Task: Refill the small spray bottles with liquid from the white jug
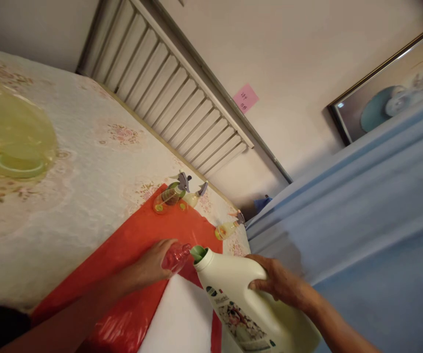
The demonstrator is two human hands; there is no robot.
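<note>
My left hand (pixel 162 260) is closed around a small clear pinkish bottle (pixel 177 256) whose neck points to the right. My right hand (pixel 277 279) grips the handle of a large white detergent jug (pixel 229 294) with a floral label. The jug is tilted, and its green spout (pixel 198 253) meets or nearly meets the small bottle's mouth. Whether liquid is flowing I cannot tell. Below both hands lies a red plastic sheet or bag (pixel 123 245), with a white surface (pixel 184 314) beside it.
Several spray bottles stand beyond my hands, among them one with dark contents (pixel 171 195) and a yellowish one (pixel 226 229). A translucent yellow basin (pixel 16 122) sits at left on the floral tablecloth (pixel 90 162). A radiator (pixel 174 83) and a blue curtain (pixel 362 211) border the table.
</note>
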